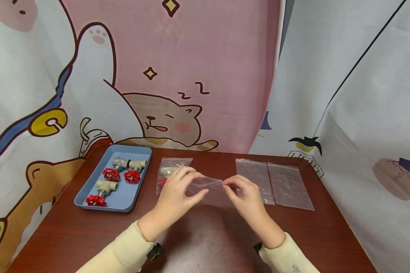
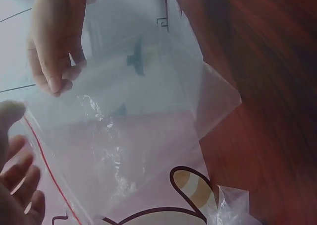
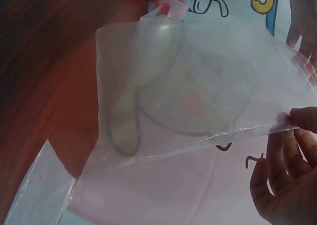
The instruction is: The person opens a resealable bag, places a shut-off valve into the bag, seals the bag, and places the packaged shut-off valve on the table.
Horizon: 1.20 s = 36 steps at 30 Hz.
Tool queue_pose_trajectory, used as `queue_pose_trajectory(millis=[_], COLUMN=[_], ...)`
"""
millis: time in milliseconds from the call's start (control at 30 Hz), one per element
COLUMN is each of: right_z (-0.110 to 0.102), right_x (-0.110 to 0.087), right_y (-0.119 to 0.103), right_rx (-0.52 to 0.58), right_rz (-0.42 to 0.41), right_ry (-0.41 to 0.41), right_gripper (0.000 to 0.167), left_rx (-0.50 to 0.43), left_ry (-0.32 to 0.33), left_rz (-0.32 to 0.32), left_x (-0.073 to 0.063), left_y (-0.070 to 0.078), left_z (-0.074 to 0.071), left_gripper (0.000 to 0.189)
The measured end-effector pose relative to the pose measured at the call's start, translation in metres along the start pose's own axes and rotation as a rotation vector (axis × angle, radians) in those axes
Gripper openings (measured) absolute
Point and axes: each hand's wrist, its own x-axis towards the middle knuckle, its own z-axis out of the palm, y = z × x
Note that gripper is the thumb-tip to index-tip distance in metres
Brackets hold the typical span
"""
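Observation:
A clear plastic zip bag (image 1: 213,192) with a red zip line hangs over the table between the two hands. My right hand (image 1: 246,193) pinches the bag's top edge between thumb and fingertips; the right wrist view shows this pinch at the bag's corner. Beside the bag's mouth, my left hand (image 1: 177,197) has its thumb and fingers spread apart. In the left wrist view, the left fingers (image 2: 22,180) lie close along the red zip line. The bag (image 3: 198,86) looks flat, with nothing inside.
A blue tray (image 1: 136,197) at the left holds three valves with red handwheels (image 1: 96,201). Behind the left hand lies a zip bag (image 1: 186,162) with a valve in it. Two flat clear bags (image 1: 292,187) lie side by side at the right of the brown table (image 1: 328,235).

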Motion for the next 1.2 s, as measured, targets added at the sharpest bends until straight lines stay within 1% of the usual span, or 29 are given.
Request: queue_pose_trajectory(millis=[67,200,333,467,600,667,767,867,933,1000,1067,1133,1200], right_z=[0.001,0.004,0.004,0.004,0.004,0.003,0.002,0.000,-0.002,-0.002,-0.002,-0.001,-0.001], right_x=[0.000,0.000,0.000,0.000,0.001,0.001,0.002,0.002,0.002,0.001,0.000,-0.001,-0.001], right_y=[-0.002,-0.006,-0.009,-0.011,-0.011,-0.011,-0.010,-0.009,-0.008,-0.007,-0.007,-0.006,-0.005], right_rx=[-0.006,-0.017,-0.012,-0.022,-0.033,-0.041,-0.058,-0.080,-0.097,-0.109,-0.121,-0.138,-0.156], right_rz=[-0.007,-0.019,-0.041,-0.071,-0.094,-0.101,-0.109,-0.114,-0.114,-0.112,-0.117,-0.139,-0.168], right_ry=[-0.005,-0.013,-0.014,-0.006,-0.007,-0.011,-0.018,-0.033,-0.044,-0.059,-0.067,-0.063,-0.050], right_gripper=[0.015,0.015,0.014,0.013,0.014,0.016,0.017,0.017,0.017,0.017,0.017,0.017,0.016], left_rx=[-0.002,-0.004,-0.068,-0.136,-0.139,-0.133,-0.127,-0.079,-0.040,-0.005,0.011,0.034,0.073], left_ry=[-0.038,-0.066,-0.097,-0.119,-0.138,-0.163,-0.225,-0.278,-0.291,-0.285,-0.275,-0.260,-0.243], left_rz=[0.016,-0.016,-0.047,-0.054,-0.038,-0.039,-0.037,0.003,0.041,0.080,0.107,0.130,0.150], left_x=[0.001,0.001,0.001,0.001,0.002,0.002,0.002,0.002,0.003,0.004,0.004,0.005,0.005], left_y=[0.002,0.005,0.006,0.006,0.004,0.004,0.003,0.003,0.004,0.005,0.005,0.006,0.005], left_z=[0.001,0.000,0.000,0.001,0.001,0.000,-0.004,-0.007,-0.008,-0.009,-0.009,-0.009,-0.009], left_gripper=[0.033,0.028,0.026,0.020,0.010,0.008,0.005,0.005,0.005,0.005,0.006,0.009,0.015])
